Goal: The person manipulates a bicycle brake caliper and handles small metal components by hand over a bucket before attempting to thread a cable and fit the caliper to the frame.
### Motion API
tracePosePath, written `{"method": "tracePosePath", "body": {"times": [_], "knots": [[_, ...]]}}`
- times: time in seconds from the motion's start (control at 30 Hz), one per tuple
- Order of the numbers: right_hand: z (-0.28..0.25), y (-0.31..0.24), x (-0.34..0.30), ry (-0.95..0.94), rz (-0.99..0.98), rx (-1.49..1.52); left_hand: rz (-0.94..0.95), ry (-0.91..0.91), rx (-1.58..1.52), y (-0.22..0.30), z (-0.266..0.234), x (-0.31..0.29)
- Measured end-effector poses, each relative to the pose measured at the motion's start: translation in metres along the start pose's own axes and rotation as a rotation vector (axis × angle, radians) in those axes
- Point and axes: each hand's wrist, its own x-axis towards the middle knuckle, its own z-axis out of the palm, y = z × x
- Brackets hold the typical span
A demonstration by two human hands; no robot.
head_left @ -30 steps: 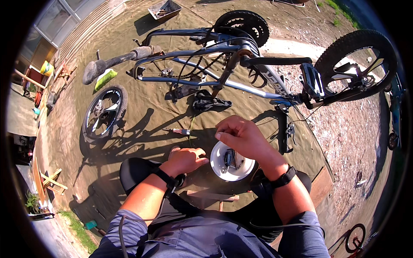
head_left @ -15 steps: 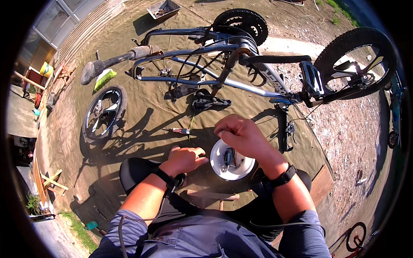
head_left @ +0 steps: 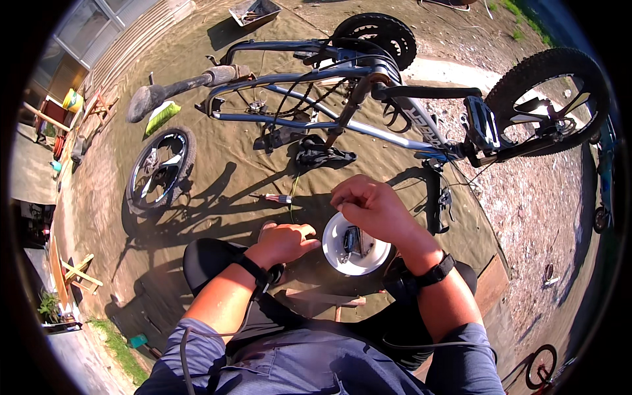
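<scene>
Hovering over a white bowl (head_left: 356,267), the right hand (head_left: 370,208) is apart from the left hand (head_left: 282,243).
In the head view, the right hand's fingers curl together above the bowl's far rim; whether they pinch anything, I cannot tell. The left hand, loosely bent, thumb and forefinger parted, is just left of the bowl. Dark metal parts (head_left: 351,242) lie inside it. Beyond, an upturned mountain bike (head_left: 390,137) stands on a tarp (head_left: 217,141), a detached wheel (head_left: 187,158) to its left.

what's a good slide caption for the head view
Left hand and right hand near a white bowl of dark items, a bicycle and loose wheel beyond.
</scene>
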Motion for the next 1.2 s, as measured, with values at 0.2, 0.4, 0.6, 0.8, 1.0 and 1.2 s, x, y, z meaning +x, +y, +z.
{"method": "tracePosePath", "body": {"times": [0.2,0.4,0.6,0.8,1.0,1.2], "knots": [[0.000,-0.003,-0.001,0.000,0.010,0.018,-0.004,-0.007,0.000,0.001,0.000,0.000],[0.002,-0.002,0.000,0.003,0.034,0.028,-0.087,-0.131,0.063,-0.003,0.001,0.003],[0.000,0.004,0.001,-0.007,0.076,-0.024,-0.119,-0.187,0.062,0.009,-0.012,0.004],[0.000,0.011,0.008,0.039,0.153,0.059,-0.029,-0.105,0.040,0.035,-0.037,-0.010],[-0.003,0.025,0.031,0.121,0.140,-0.097,0.056,-0.008,-0.121,0.035,-0.041,-0.018],[0.010,0.022,0.094,0.172,0.243,-0.075,0.166,0.077,-0.177,0.026,-0.041,-0.026]]}}
